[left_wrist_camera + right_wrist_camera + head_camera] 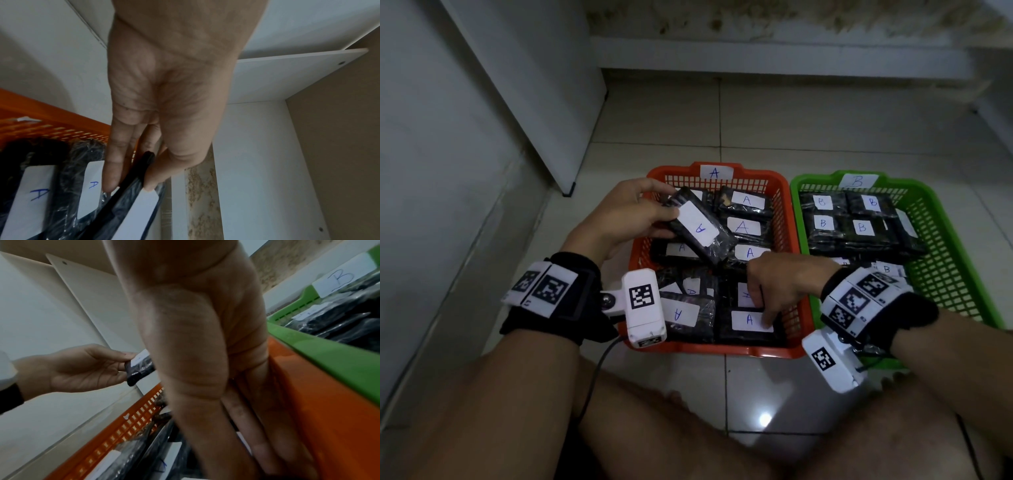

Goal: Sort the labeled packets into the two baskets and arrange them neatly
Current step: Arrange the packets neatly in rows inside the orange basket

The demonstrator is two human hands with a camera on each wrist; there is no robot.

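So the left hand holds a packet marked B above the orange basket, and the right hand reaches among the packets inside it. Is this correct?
Not quite: the packet in the left hand is marked A, not B, as the head view shows. The rest holds: it is above the orange basket, and the right hand reaches among the packets inside.

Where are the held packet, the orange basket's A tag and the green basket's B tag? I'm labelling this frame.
held packet [697, 226], head view, on its white label.
A tag [715, 172], head view, on the letter.
B tag [857, 180], head view, tag centre.
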